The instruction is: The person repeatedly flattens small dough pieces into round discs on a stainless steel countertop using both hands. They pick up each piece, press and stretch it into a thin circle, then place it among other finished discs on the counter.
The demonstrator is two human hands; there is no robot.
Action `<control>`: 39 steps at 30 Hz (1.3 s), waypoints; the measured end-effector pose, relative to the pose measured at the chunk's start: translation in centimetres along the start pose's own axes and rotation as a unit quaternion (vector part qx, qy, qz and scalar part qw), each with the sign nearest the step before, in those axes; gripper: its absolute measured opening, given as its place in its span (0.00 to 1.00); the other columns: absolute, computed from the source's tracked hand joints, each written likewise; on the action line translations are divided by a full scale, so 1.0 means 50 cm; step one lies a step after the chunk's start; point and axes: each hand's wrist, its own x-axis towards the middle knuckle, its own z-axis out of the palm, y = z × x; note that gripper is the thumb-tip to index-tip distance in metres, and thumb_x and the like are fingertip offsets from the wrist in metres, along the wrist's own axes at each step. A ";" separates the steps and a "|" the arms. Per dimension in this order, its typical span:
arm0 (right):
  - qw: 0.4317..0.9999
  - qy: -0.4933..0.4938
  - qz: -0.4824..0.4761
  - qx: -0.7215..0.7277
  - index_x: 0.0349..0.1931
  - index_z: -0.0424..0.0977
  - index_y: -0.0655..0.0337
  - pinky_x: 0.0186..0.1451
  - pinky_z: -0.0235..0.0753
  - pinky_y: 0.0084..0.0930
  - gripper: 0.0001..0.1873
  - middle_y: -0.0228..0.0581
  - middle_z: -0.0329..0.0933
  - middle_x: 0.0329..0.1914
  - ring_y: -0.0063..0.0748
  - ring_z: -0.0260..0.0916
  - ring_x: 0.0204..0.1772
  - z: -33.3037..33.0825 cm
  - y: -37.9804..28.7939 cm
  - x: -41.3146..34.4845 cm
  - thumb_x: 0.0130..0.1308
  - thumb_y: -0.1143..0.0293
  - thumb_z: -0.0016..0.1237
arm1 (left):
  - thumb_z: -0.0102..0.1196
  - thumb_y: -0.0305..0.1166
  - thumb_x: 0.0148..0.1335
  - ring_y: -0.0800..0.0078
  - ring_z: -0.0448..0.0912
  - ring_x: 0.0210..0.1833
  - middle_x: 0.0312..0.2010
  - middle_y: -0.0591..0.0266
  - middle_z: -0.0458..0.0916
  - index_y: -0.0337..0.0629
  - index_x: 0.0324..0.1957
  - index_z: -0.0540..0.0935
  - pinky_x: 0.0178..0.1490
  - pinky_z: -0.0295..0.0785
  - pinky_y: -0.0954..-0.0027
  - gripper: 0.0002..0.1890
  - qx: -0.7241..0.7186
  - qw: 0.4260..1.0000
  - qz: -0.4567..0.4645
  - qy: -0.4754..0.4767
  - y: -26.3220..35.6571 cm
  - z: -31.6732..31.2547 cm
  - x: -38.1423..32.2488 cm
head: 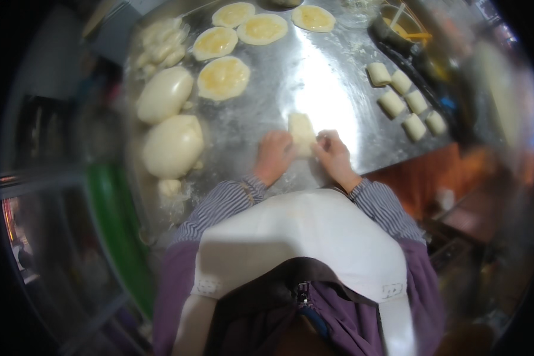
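Observation:
A pale, flattened strip of dough [301, 130] lies lengthwise before me on the metal worktop [267, 102]. My left hand [273, 153] is at its left edge, fingers curled against the dough. At the right edge, my right hand [333, 153] has its thumb and bent fingers on the dough's side. Both hands appear to hold the piece between them near its lower half. The fingertips are partly hidden and slightly blurred.
Large dough lumps [173, 146] and a pile of small dough pieces [162, 44] line the left side. Flat dough rounds with yellow topping [224, 78] lie at upper left. Several rolled dough pieces [391, 104] sit at right, below a metal pot [398, 26] with utensils.

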 end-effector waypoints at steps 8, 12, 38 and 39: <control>0.942 0.028 -0.251 -0.219 0.42 0.71 0.61 0.40 0.72 0.34 0.16 0.40 0.74 0.32 0.40 0.72 0.35 -0.002 -0.005 0.034 0.54 0.70 0.57 | 0.55 0.35 0.55 0.55 0.70 0.43 0.34 0.55 0.73 0.42 0.34 0.75 0.49 0.62 0.55 0.09 0.135 0.990 0.023 -0.031 -0.017 0.021 0.015; 0.917 -0.100 -0.263 -0.283 0.48 0.70 0.57 0.54 0.65 0.37 0.25 0.41 0.72 0.47 0.42 0.69 0.50 -0.028 -0.012 0.046 0.47 0.66 0.59 | 0.57 0.39 0.55 0.56 0.70 0.53 0.43 0.54 0.75 0.43 0.46 0.75 0.59 0.59 0.51 0.17 0.145 0.980 0.107 -0.079 -0.039 0.012 0.005; 0.992 -0.107 -0.024 -0.070 0.40 0.74 0.64 0.49 0.71 0.39 0.18 0.51 0.75 0.39 0.50 0.73 0.43 -0.022 -0.030 0.116 0.61 0.58 0.53 | 0.48 0.37 0.62 0.51 0.72 0.44 0.40 0.47 0.76 0.38 0.39 0.77 0.52 0.66 0.55 0.13 -0.030 0.989 -0.095 -0.105 -0.028 -0.020 0.095; 0.993 -0.107 -0.021 -0.040 0.40 0.75 0.64 0.49 0.71 0.40 0.18 0.51 0.75 0.39 0.50 0.73 0.42 -0.024 -0.032 0.103 0.60 0.57 0.53 | 0.48 0.37 0.62 0.51 0.73 0.45 0.40 0.47 0.76 0.37 0.40 0.77 0.52 0.66 0.55 0.13 -0.052 0.988 -0.111 -0.093 -0.022 -0.020 0.083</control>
